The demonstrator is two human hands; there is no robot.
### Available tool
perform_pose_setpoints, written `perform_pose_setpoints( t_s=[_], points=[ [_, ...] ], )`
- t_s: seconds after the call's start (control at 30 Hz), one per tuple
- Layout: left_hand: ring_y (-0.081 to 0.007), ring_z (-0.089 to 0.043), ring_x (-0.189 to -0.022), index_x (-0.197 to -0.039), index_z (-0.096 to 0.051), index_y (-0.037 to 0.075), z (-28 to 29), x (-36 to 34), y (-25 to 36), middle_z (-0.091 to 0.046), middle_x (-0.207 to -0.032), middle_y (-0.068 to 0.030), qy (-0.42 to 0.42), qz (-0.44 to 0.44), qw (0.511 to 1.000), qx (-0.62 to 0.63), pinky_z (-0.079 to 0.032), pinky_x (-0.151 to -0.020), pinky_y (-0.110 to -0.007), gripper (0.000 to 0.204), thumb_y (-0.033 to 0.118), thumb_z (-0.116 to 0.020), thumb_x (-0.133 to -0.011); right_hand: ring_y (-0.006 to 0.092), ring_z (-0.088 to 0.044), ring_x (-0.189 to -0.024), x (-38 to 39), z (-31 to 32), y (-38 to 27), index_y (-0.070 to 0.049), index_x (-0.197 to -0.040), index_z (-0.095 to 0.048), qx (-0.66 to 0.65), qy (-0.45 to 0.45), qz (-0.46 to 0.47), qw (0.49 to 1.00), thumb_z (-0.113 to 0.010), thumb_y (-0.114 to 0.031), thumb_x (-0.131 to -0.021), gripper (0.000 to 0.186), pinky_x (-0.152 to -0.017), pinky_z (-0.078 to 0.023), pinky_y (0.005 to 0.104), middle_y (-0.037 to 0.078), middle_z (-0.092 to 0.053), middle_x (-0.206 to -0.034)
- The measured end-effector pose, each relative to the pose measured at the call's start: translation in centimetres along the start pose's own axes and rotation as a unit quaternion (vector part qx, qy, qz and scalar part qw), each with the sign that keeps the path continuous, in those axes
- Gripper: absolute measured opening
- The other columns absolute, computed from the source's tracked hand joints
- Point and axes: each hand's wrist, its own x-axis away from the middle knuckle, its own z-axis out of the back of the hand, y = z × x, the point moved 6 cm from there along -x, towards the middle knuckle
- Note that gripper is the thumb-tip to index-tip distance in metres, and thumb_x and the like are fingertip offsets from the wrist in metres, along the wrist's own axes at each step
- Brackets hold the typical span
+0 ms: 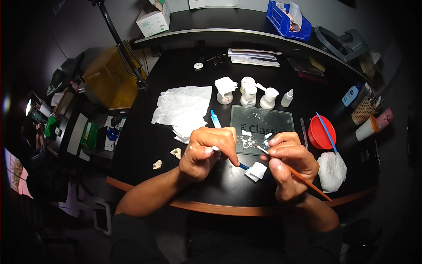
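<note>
My left hand pinches a small white piece near the desk's front middle. My right hand holds a thin brush with an orange wooden handle, its tip pointing left toward that piece, apart from it. Between and behind my hands lies a glass slab with printed lettering and white crumbs and powder. A dark blue handled item lies just below my left fingers, partly hidden, beside folded white paper. A light blue tube is behind my left hand.
Several white jars and a dropper bottle stand behind the slab. At right are a red bowl with a blue brush, white wadding and pen cups. White tissues and cream-coloured pieces lie left; a lamp arm rises behind them.
</note>
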Motion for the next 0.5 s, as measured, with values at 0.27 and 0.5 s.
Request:
perform_pose_setpoints(
  t_s=[0.27,0.5],
  points=[
    [-0.0351,-0.066,-0.083,-0.074,-0.074,-0.009,-1.4,0.3,0.3,-0.07,-0.072,-0.0225,-0.052,0.037,0.995,0.072,-0.05,-0.083,-0.043,0.059,0.041,-0.044,-0.084,0.0326,-0.069,-0.102,-0.5,-3.7,-2.4,0.002,-0.096,-0.07,-0.183,0.022,0.044,0.982,-0.069,0.008,-0.075,0.021,-0.086,-0.055,0.0409,0.011,-0.071,-0.08],
    [-0.0339,-0.065,-0.08,-0.074,-0.074,-0.009,-1.7,0.7,0.3,-0.071,-0.075,-0.0241,-0.055,0.014,0.993,0.1,-0.049,-0.086,-0.044,0.058,0.042,-0.048,-0.081,0.0313,-0.07,-0.098,-0.2,-3.9,-2.4,0.001,-0.092,-0.07,-0.17,0.019,0.058,0.984,-0.07,0.009,-0.074,0.02,-0.089,-0.055,0.0386,0.009,-0.069,-0.076]
  ],
)
